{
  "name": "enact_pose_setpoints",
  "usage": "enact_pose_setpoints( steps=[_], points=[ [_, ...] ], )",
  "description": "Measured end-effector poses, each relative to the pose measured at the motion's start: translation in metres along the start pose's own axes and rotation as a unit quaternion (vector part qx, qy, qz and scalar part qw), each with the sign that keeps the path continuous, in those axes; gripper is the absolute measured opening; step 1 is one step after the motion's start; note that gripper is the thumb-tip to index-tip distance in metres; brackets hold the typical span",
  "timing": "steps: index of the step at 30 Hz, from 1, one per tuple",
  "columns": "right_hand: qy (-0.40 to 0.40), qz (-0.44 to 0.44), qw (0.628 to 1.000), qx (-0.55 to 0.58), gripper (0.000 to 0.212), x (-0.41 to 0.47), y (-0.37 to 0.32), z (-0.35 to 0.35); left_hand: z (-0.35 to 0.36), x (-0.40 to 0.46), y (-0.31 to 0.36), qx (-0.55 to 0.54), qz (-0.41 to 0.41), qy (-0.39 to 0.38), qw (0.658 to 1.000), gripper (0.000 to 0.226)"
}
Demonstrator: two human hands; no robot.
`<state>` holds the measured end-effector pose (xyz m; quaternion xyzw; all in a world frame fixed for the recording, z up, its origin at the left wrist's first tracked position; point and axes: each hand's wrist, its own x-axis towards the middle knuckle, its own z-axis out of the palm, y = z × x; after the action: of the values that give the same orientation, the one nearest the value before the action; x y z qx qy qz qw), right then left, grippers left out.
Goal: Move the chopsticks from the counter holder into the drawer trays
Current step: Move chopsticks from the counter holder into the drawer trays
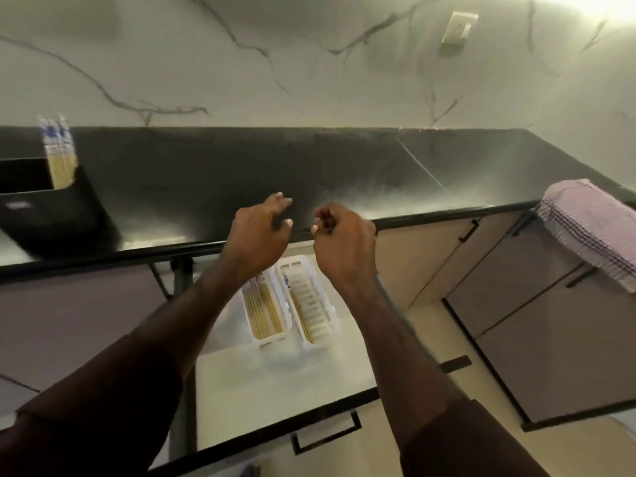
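Several pale chopsticks with blue-patterned tops (59, 151) stand in a black holder (44, 215) at the far left of the dark counter. Below the counter edge a drawer (261, 390) is pulled out with two white trays in it. The left tray (265, 311) holds several chopsticks. Along the left side of the right tray (316, 304) lies a thin bundle. My left hand (258, 232) hovers above the counter edge with fingers loosely spread and holds nothing. My right hand (344, 242) is beside it, fingers curled in, with nothing visible in its grip.
A checked cloth (592, 228) hangs over the counter's right edge. The marble wall has a switch plate (459, 31) at the upper right. Cabinet doors with black handles (468, 230) are to the right of the drawer. The picture is blurred by motion.
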<state>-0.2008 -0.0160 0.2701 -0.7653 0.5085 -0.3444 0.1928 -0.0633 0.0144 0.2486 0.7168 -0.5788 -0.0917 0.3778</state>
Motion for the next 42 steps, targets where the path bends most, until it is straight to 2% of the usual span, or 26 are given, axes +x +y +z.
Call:
enact_pose_setpoints(
  steps=[7, 13, 18, 22, 30, 36, 42],
  points=[
    [0.001, -0.101, 0.994, 0.038, 0.028, -0.022, -0.119, 0.001, -0.124, -0.046, -0.009, 0.058, 0.019, 0.117, 0.991, 0.043],
    [-0.001, -0.168, 0.984, 0.051, 0.026, -0.041, -0.219, 0.053, -0.228, -0.074, -0.061, 0.066, 0.011, 0.181, 0.981, 0.045],
    [-0.020, -0.214, 0.976, 0.035, 0.024, -0.064, -0.289, 0.123, -0.303, -0.102, -0.127, 0.096, 0.019, 0.156, 0.983, 0.044],
    [-0.060, -0.202, 0.977, 0.032, 0.027, -0.072, -0.327, 0.172, -0.346, -0.113, -0.181, 0.128, 0.018, 0.135, 0.982, 0.043],
    [-0.083, -0.184, 0.979, 0.033, 0.029, -0.057, -0.356, 0.240, -0.362, -0.082, -0.249, 0.112, 0.002, 0.126, 0.986, 0.045],
    [-0.083, -0.152, 0.984, 0.036, 0.029, -0.013, -0.347, 0.290, -0.344, -0.042, -0.296, 0.093, -0.001, 0.112, 0.989, 0.047],
    [-0.096, -0.110, 0.988, 0.047, 0.027, 0.046, -0.335, 0.340, -0.332, 0.018, -0.335, 0.057, -0.038, 0.088, 0.994, 0.048]
  ],
)
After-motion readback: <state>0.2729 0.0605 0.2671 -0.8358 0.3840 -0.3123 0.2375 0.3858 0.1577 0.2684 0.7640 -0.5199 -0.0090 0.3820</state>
